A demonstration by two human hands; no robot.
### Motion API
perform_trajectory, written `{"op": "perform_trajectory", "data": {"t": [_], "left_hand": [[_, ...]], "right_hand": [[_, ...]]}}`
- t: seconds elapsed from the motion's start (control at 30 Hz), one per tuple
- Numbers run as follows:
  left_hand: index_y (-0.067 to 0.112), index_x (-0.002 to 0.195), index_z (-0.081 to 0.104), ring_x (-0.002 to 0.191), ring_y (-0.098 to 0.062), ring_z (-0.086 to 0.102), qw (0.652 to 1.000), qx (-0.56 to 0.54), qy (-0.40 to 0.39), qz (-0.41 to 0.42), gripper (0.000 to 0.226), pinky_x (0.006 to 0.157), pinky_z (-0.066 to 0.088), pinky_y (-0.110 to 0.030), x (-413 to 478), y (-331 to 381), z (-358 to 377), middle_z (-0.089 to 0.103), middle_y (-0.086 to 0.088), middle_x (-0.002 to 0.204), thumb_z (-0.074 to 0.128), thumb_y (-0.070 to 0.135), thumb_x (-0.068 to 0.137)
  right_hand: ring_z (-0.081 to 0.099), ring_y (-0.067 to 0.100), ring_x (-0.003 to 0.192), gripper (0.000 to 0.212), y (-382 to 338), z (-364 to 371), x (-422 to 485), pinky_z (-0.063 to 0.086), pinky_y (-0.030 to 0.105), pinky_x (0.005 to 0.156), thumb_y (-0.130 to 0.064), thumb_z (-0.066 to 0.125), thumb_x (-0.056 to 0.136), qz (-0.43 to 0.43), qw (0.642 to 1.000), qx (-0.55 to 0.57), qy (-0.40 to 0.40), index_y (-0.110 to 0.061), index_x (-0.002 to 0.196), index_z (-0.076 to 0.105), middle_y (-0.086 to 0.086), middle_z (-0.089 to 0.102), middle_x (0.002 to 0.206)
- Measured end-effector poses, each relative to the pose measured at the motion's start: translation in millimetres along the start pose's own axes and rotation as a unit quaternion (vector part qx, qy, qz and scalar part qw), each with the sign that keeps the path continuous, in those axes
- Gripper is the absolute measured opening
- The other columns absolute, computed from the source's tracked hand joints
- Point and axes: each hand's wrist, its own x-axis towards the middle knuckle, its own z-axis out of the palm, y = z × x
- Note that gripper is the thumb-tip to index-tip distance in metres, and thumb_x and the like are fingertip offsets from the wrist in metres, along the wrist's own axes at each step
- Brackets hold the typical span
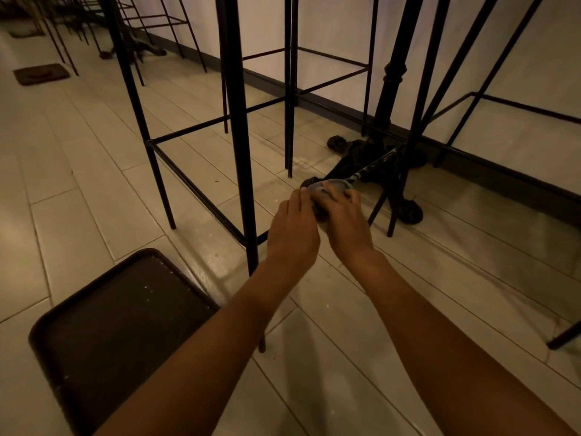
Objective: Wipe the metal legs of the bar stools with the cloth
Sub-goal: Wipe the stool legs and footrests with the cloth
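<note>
Far left on the pale plank floor we see a dark mat, and nearer us a dark, low stool seat speckled with pale spots. Beside it stands a bar stool with thin, straight black metal legs joined low down by slim crossbars; more of these stools line the white wall.

Our left hand reaches forward just right of the nearest leg, its back turned up and its fingers bent down onto the near edge of the cloth, holding it. The cloth is pale grey and bunched into a small wad, held just above the floor between our two hands and in front of the ornate dark table base. Our right hand meets the left, fingers curled around the wad and clamped on it. Both forearms are bare and stretched out.

A thin bar of the right-hand stool slants down toward the cloth; we cannot tell whether the two touch.
</note>
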Motion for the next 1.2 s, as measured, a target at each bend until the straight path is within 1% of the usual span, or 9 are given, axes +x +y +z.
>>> {"op": "perform_trajectory", "data": {"t": [0.07, 0.17, 0.33, 0.47, 0.63, 0.8, 0.97, 1.07, 1.2], "left_hand": [[0.004, 0.140, 0.026, 0.122, -0.026, 0.041, 0.998, 0.044, -0.036, -0.007, 0.050, 0.100, 0.036, -0.031, 9.7, 1.7, -1.1, 0.041, -0.013, 0.138, 0.043, 0.011, 0.093], [0.003, 0.137, 0.028, 0.111, -0.025, 0.051, 0.993, 0.106, -0.045, 0.004, 0.048, 0.088, 0.043, -0.031, 12.0, 1.6, 1.6, 0.049, -0.012, 0.128, 0.045, 0.015, 0.094], [0.007, 0.130, 0.036, 0.097, -0.024, 0.059, 0.988, 0.139, -0.063, 0.000, 0.038, 0.069, 0.036, -0.028, 18.6, -2.1, 2.3, 0.055, -0.010, 0.117, 0.045, 0.017, 0.094], [0.007, 0.119, 0.044, 0.095, -0.026, 0.059, 0.981, 0.175, -0.087, 0.009, 0.025, 0.066, 0.035, -0.030, 21.6, -0.1, -0.9, 0.056, -0.010, 0.112, 0.038, 0.020, 0.098], [0.007, 0.109, 0.046, 0.088, -0.028, 0.062, 0.982, 0.175, -0.072, 0.006, 0.033, 0.063, 0.036, -0.032, 25.2, 0.1, -1.7, 0.062, -0.011, 0.103, 0.024, 0.030, 0.101], [0.011, 0.123, 0.042, 0.094, -0.027, 0.059, 0.972, 0.201, -0.112, 0.044, 0.028, 0.065, 0.036, -0.031, 29.2, -1.7, -1.3, 0.054, -0.010, 0.111, 0.030, 0.023, 0.100], [0.006, 0.106, 0.049, 0.089, -0.030, 0.062, 0.985, 0.142, -0.091, -0.019, 0.042, 0.064, 0.037, -0.033, 33.4, -4.4, 4.7, 0.064, -0.013, 0.101, 0.019, 0.036, 0.101], [0.008, 0.104, 0.048, 0.079, -0.027, 0.060, 0.985, 0.148, -0.082, -0.020, 0.041, 0.060, 0.035, -0.032, 32.9, -2.8, 3.8, 0.064, -0.009, 0.095, 0.019, 0.036, 0.101], [0.009, 0.102, 0.048, 0.053, -0.014, 0.037, 0.984, 0.152, -0.083, -0.033, 0.039, 0.049, 0.026, -0.027, 32.4, -1.8, 3.7, 0.048, 0.000, 0.071, 0.020, 0.036, 0.101]], "right_hand": [[0.018, 0.031, 0.136, 0.045, -1.9, 1.7, 0.1, 0.040, 0.045, 0.101, -0.008, 0.054, 0.091, 0.014, 1.000, 0.021, 0.009, -0.025, 0.132, 0.047, 0.002, 0.030, 0.149], [0.021, 0.030, 0.135, 0.045, -4.7, 3.5, -3.7, 0.034, 0.042, 0.105, -0.002, 0.052, 0.090, 0.026, 0.997, 0.067, 0.020, -0.022, 0.130, 0.050, 0.005, 0.030, 0.147], [0.027, 0.028, 0.133, 0.043, 2.5, 2.2, 0.1, 0.037, 0.040, 0.102, -0.003, 0.051, 0.091, -0.003, 0.998, 0.056, 0.015, -0.021, 0.130, 0.050, 0.009, 0.035, 0.144], [0.024, 0.029, 0.133, 0.041, 10.5, 1.5, 6.6, 0.041, 0.040, 0.098, -0.009, 0.051, 0.092, 0.003, 0.999, 0.025, 0.019, -0.022, 0.131, 0.050, 0.003, 0.034, 0.146], [0.021, 0.029, 0.135, 0.041, 14.7, -0.7, 16.2, 0.038, 0.040, 0.102, -0.007, 0.053, 0.091, 0.030, 0.999, 0.012, 0.020, -0.021, 0.130, 0.051, 0.005, 0.034, 0.146], [0.024, 0.029, 0.133, 0.044, 10.2, 5.0, 7.5, 0.043, 0.038, 0.097, -0.003, 0.052, 0.090, 0.004, 1.000, -0.001, 0.030, -0.022, 0.129, 0.051, 0.006, 0.037, 0.143], [0.029, 0.031, 0.131, 0.040, 16.8, -2.3, 15.4, 0.043, 0.038, 0.095, -0.003, 0.054, 0.089, -0.002, 1.000, 0.003, 0.030, -0.018, 0.125, 0.056, 0.009, 0.043, 0.139], [0.028, 0.031, 0.132, 0.035, 21.2, -9.3, 19.4, 0.038, 0.035, 0.101, -0.006, 0.054, 0.090, 0.001, 0.999, 0.011, 0.034, -0.015, 0.124, 0.058, 0.010, 0.044, 0.139], [0.029, 0.030, 0.130, 0.037, 22.6, -13.2, 23.2, 0.039, 0.034, 0.100, -0.003, 0.053, 0.090, 0.016, 0.999, 0.006, 0.045, -0.014, 0.125, 0.057, 0.010, 0.044, 0.139]]}}
